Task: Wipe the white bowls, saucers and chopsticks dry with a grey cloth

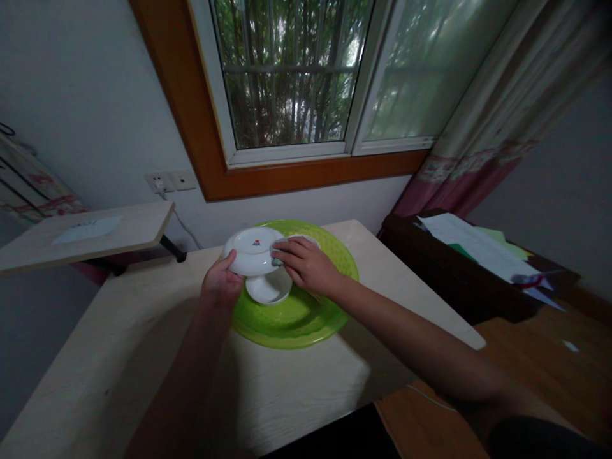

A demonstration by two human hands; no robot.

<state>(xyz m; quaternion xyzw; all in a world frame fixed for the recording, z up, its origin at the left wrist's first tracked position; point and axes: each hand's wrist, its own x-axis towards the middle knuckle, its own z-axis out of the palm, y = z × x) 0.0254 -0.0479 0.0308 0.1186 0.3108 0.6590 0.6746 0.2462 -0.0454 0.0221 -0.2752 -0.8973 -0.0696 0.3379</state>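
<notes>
Left hand (222, 282) is pinching a white plate (248, 256) by its left rim above the green basin (289, 342); half-curled right hand (308, 262) is holding grey cloth (276, 261) against its right edge. Tabletop (399, 290) is flanking the basin.

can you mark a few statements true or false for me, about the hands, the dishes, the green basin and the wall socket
1. The left hand holds a white plate. True.
2. The right hand is empty. False: the right hand holds a small greyish wad, perhaps cloth, against the white plate.
3. A white bowl is inside the green basin. True.
4. The green basin stands on the floor. False: it stands on the pale table.
5. A plug is in the wall socket. True.
</notes>
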